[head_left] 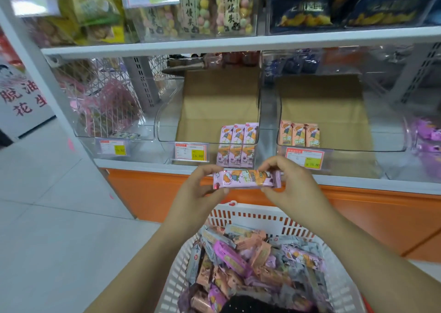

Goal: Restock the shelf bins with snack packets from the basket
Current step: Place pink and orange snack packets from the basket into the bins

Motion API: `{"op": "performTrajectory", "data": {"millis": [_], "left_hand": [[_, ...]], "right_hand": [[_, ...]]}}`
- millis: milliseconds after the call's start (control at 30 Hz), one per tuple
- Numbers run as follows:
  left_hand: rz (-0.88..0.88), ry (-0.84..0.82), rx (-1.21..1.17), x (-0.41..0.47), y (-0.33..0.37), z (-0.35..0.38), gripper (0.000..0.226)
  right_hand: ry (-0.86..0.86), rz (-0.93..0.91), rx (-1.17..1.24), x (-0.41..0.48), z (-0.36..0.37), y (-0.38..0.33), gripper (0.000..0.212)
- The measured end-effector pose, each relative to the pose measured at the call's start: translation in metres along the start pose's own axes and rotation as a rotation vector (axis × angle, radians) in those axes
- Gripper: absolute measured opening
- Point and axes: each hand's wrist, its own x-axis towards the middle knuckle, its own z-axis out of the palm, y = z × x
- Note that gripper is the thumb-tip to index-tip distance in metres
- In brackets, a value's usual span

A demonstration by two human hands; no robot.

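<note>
Fingertips of my left hand point(198, 188) and right hand point(288, 184) pinch a pink snack packet point(247, 179) endwise; seemingly slick wrap could slip into the basket point(241, 215).

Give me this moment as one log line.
step: restock | left hand: pinches pink snack packet | right hand: pinches same packet | packet: level, between basket and middle bin | placed: not yet

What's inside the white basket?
A heap of snack packets, pink, orange and grey, fills the white basket. The packets underneath and the basket's floor are covered by the top ones.
</note>
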Motion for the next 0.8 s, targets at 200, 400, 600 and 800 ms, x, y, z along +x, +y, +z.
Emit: {"op": "performTrajectory", "data": {"millis": [200, 400, 600, 800], "left_hand": [[-0.098, 0.168, -0.369, 0.0, 0.008, 0.023, 0.025], [-0.058, 0.276, -0.399, 0.019, 0.019, 0.019, 0.017], [0.095, 0.359, 0.223, 0.095, 0.048, -0.02, 0.033], [-0.088, 0.317, 0.612, 0.156, 0.034, -0.022, 0.039]], "right_hand": [[0.207, -0.146, 0.035, 0.001, 0.032, -0.008, 0.034], [0.066, -0.198, 0.031, 0.018, 0.033, -0.013, 0.029], [-0.017, 0.001, -0.455, 0.033, 0.015, 0.014, 0.063], [-0.125, 0.003, -0.643, 0.032, 0.022, 0.024, 0.07]]}}
